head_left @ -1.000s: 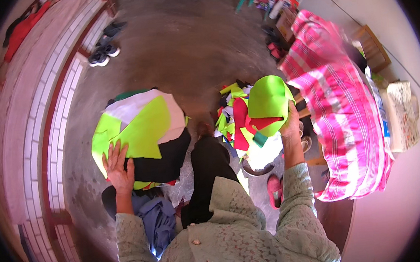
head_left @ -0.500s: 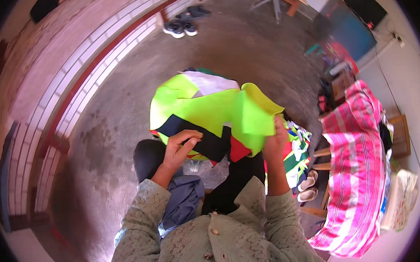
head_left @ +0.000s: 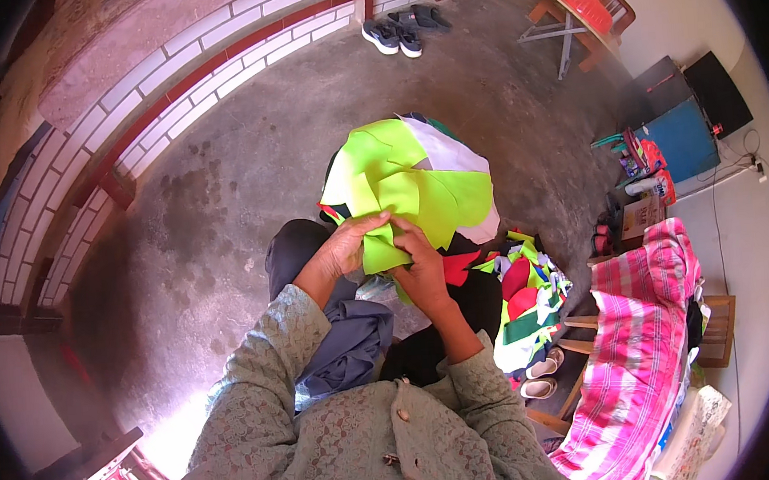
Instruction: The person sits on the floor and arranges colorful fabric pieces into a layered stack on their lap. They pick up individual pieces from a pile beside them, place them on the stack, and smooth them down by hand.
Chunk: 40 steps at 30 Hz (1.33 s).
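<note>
In front of my knees spreads a heap of neon yellow-green fabric pieces (head_left: 453, 195), with a pale grey piece (head_left: 446, 149) on its far side. My left hand (head_left: 347, 247) pinches the near edge of a yellow-green fabric piece (head_left: 384, 253). My right hand (head_left: 420, 262), close beside it, has its fingers closed on the same edge. Parts of the fingertips are hidden by the cloth. A red scrap (head_left: 460, 268) shows just right of my right hand. Blue-grey cloth (head_left: 343, 345) lies across my lap below the left wrist.
Multicoloured fabric scraps (head_left: 531, 297) are piled to my right, near pale slippers (head_left: 539, 387). A pink checked cloth (head_left: 633, 347) covers a wooden seat. Dark shoes (head_left: 393, 36) stand by the low white-brick wall (head_left: 177, 80). A table with a red basin (head_left: 580, 5) is at the far right.
My right hand has come left, bringing yellow-green fabric over beside my left hand. The black piece seen under my left hand is now covered. The whole view has shifted.
</note>
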Motion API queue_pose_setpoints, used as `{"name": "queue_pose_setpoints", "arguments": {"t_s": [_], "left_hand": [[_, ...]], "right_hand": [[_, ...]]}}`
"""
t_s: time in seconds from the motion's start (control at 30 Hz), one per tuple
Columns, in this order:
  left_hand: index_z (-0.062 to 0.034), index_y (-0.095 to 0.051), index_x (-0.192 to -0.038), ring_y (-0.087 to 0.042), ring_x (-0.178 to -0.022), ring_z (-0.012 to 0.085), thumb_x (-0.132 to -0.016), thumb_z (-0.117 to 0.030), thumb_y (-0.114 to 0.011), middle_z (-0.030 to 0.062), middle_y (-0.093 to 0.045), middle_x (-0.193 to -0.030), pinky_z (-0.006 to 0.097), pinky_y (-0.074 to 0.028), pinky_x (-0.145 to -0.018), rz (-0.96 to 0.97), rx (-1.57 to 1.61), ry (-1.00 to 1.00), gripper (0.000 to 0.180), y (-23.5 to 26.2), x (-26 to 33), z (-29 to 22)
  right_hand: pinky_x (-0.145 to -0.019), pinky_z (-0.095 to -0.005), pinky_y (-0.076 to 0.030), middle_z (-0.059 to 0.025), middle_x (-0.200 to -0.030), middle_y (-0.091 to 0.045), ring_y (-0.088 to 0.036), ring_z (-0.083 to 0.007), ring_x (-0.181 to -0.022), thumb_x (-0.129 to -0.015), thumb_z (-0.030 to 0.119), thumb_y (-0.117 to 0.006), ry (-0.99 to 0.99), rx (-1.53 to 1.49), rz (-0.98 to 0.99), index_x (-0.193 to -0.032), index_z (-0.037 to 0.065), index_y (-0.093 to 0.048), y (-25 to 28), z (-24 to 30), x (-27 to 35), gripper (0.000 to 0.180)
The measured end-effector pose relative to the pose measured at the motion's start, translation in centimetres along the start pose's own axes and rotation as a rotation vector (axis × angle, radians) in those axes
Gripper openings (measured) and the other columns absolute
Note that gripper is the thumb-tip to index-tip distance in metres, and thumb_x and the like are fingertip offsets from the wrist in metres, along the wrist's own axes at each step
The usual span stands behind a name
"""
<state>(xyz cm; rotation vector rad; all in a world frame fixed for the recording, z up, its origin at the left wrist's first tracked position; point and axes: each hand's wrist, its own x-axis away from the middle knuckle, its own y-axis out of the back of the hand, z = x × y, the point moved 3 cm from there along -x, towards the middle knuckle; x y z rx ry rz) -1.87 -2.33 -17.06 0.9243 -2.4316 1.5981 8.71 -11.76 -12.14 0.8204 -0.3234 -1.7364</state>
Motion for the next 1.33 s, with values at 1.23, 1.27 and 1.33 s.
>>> {"name": "queue_pose_setpoints", "arguments": {"t_s": [1.23, 1.27, 1.33], "left_hand": [[-0.0014, -0.038, -0.139, -0.057, -0.108, 0.0159, -0.077, 0.006, -0.057, 0.0084, -0.057, -0.124, 0.027, -0.041, -0.096, 0.132, -0.281, -0.082, 0.065, -1.3, 0.7, -1.1], [-0.0014, -0.039, -0.139, -0.057, -0.108, 0.0158, -0.076, 0.006, -0.058, 0.0085, -0.058, -0.124, 0.027, -0.041, -0.096, 0.141, -0.273, -0.080, 0.066, -1.3, 0.7, -1.1], [-0.0015, -0.039, -0.139, -0.057, -0.109, 0.0158, -0.076, 0.005, -0.058, 0.0085, -0.058, -0.124, 0.027, -0.041, -0.097, 0.148, -0.264, -0.069, 0.066, -1.2, 0.8, -0.8]], "right_hand": [[-0.083, -0.0381, -0.051, -0.0121, -0.111, -0.060, -0.061, -0.0242, -0.098, -0.098, 0.030, -0.041, -0.455, -0.593, -0.846, -0.115, 0.000, -0.052, 16.6, -4.9, 3.1, 0.036], [-0.082, -0.0378, -0.052, -0.0126, -0.110, -0.060, -0.062, -0.0248, -0.097, -0.098, 0.030, -0.042, -0.447, -0.592, -0.879, -0.115, 0.000, -0.052, 17.7, -5.0, 3.9, 0.035], [-0.081, -0.0363, -0.053, -0.0132, -0.107, -0.061, -0.063, -0.0264, -0.095, -0.097, 0.032, -0.044, -0.402, -0.510, -0.891, -0.115, 0.002, -0.053, 19.2, -4.2, 4.7, 0.036]]}}
